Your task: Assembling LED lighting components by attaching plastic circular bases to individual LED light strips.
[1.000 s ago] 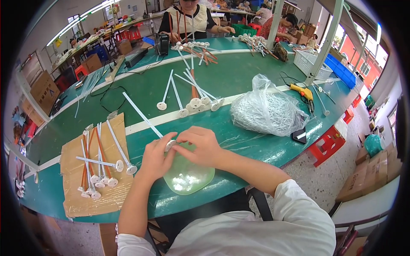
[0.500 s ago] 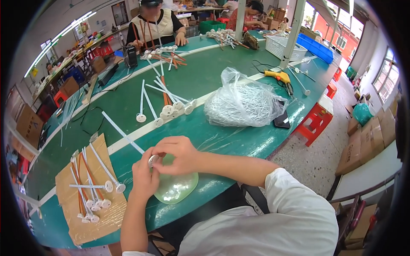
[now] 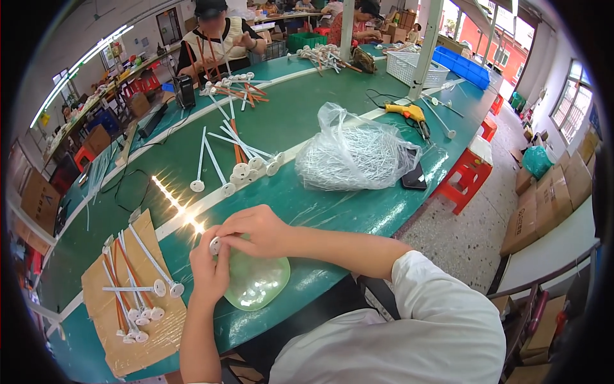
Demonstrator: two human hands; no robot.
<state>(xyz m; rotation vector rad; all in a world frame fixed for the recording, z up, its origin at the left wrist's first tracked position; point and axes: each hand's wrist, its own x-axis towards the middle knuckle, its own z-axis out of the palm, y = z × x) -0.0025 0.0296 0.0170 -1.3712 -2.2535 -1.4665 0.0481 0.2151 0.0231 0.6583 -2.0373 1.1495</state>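
An LED light stick (image 3: 177, 203) points away from me to the far left, glowing warm white along its length. Both hands hold its round white base (image 3: 215, 246). My left hand (image 3: 210, 272) closes around the base from the left, and my right hand (image 3: 261, 232) pinches it from the right. Under my right hand lies a pale green translucent dish (image 3: 257, 291). On a brown cardboard sheet (image 3: 105, 345) at my left rest several unlit white and orange sticks with round white bases (image 3: 176, 290).
Ahead lies a clear bag of thin white pieces (image 3: 355, 157), beside a dark phone (image 3: 414, 179) and a yellow glue gun (image 3: 407, 113). More disc-based sticks (image 3: 240, 171) lie beyond a white strip. A co-worker (image 3: 217, 45) sits opposite. Red stools (image 3: 465, 179) stand at the right.
The stick in my hands was unlit and now glows. My hands have shifted slightly left in the picture, as has the scene. The person opposite has raised a hand.
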